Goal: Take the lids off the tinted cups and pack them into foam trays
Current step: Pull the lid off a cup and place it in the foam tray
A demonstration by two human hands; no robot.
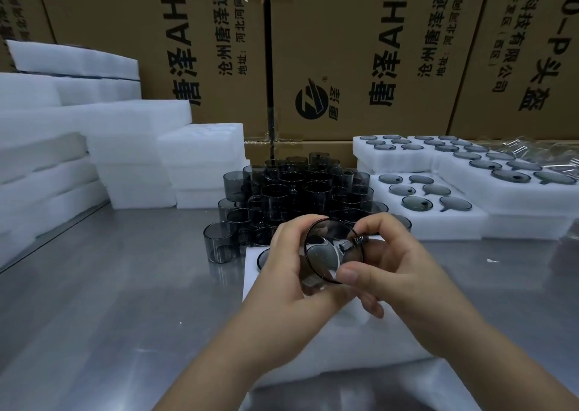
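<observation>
My left hand grips a smoky tinted cup tipped on its side, its mouth facing me. My right hand pinches the dark round lid at the cup's rim between thumb and fingers. Both hands hover over a white foam tray near the table's front, with one tinted piece showing in a hole at its left. Behind stands a pile of several tinted cups.
Foam trays filled with several lids lie at the right. Stacks of blank foam rise at the left. Cardboard boxes wall off the back. The steel table spreads to the left and front.
</observation>
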